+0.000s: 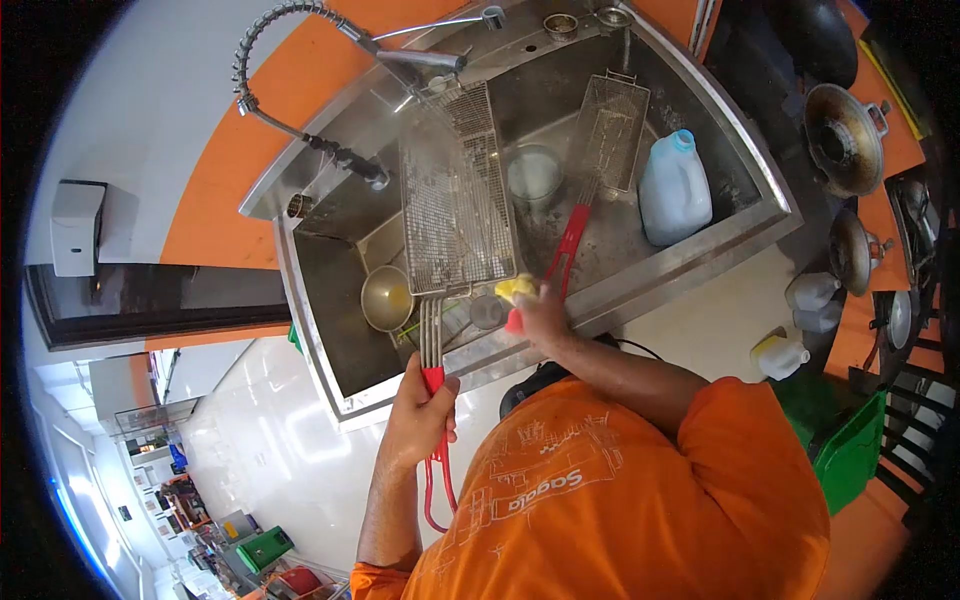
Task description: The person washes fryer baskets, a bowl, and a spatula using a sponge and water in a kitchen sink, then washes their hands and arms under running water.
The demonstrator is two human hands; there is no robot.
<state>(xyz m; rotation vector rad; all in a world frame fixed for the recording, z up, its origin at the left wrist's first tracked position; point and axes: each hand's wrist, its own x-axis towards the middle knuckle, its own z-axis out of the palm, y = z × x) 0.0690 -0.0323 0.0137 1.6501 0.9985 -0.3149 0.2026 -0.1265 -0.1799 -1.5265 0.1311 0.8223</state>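
Red-handled rectangular metal mesh basket (457,200): I saw it over the stainless-steel sink (660,272).
Left hand (425,410): gripped its red handle (433,378).
Right hand (543,318): was closed around a small yellow sponge (515,287).

A white wall (165,90) carries a broad orange band (225,205), a white box (78,228) mounted near it. The pale floor (250,430) gleams with reflections. Bright light (84,515) fills the far end
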